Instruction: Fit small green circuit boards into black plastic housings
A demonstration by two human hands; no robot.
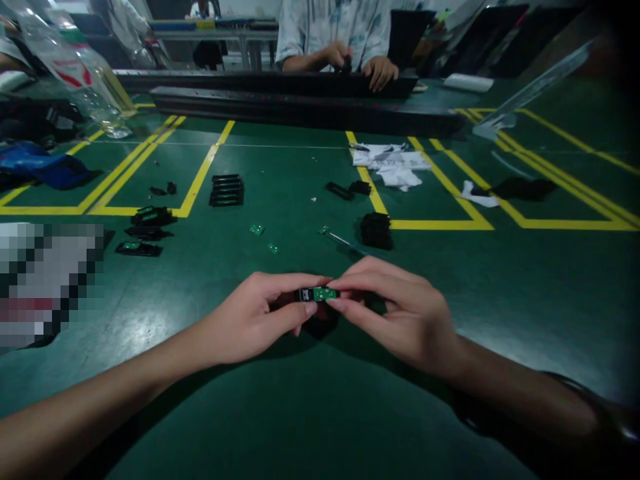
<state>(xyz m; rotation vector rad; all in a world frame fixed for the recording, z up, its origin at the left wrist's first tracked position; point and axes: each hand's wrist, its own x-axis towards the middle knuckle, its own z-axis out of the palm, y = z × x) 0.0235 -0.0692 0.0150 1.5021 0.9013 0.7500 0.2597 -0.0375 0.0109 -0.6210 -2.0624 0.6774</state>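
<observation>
Between my two hands, just above the green table, is a small black plastic housing (pixel 304 295) with a green circuit board (pixel 325 293) lying in or on it. My left hand (pixel 260 313) is closed around the housing's left end, thumb along the near side. With thumb and fingertips, my right hand (pixel 400 303) pinches the right end, where board and housing meet; I cannot tell whether it grips both. Beyond them lie two loose circuit boards (pixel 257 229) and a thin metal-shafted tool (pixel 337 237) with a small green piece at its tip.
Black housings with boards (pixel 139 249) lie to the left. A row of black parts (pixel 227 191) and a black stack (pixel 376 231) are farther back. White paper (pixel 393 160), a plastic bottle (pixel 83 73) and long black bars (pixel 300 110) lie beyond; a person (pixel 335 33) sits opposite.
</observation>
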